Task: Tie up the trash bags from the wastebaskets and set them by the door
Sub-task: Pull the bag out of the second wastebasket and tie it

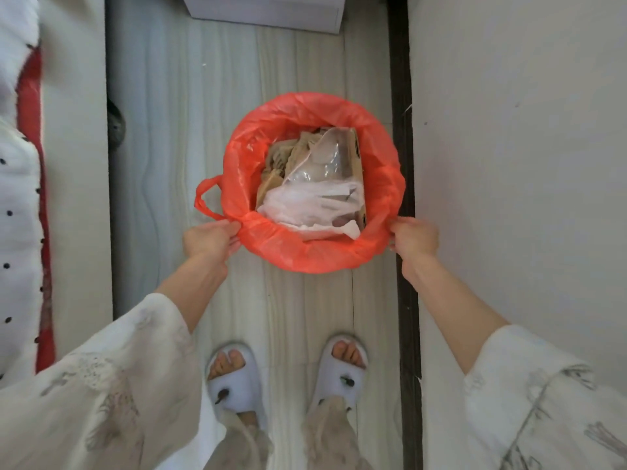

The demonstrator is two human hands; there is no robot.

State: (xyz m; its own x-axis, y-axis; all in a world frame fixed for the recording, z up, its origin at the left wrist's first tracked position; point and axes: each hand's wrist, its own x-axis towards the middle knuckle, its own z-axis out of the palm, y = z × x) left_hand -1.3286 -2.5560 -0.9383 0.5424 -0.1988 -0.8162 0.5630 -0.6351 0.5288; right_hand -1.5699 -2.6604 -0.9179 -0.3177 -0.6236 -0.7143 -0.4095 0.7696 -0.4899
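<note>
Slippers: pale open-toed slippers [234, 378] stand on the pale wood-grain plank floor [190, 137], toes towards the bin, in the narrow strip between a white wall [515, 164] and a white bed side [74, 164].
Left hand: my left hand [208, 237] pinches the near-left rim of the thin orange-red plastic trash bag [305, 252], fingers curled into the film just below its loose handle loop [207, 198].
Right hand: my right hand [412, 237] grasps the near-right rim the same way, level with the left.
Bag: its rim is folded out over a round wastebasket I cannot see beneath it, on the floor close by the wall's dark skirting strip [402, 96].
Contents: crumpled clear and white plastic wrap [315, 201] over brown paper scraps [285, 157], filling most of the opening.
Step, as I judge it: peeling the rim free to lift.
Doing it well: I would roll both sides up evenly, gather the far edge too, find the second handle, which I cannot see, and lift straight so the thin film neither snags nor tears.
Beyond: a white box [264, 11] at the far edge.
</note>
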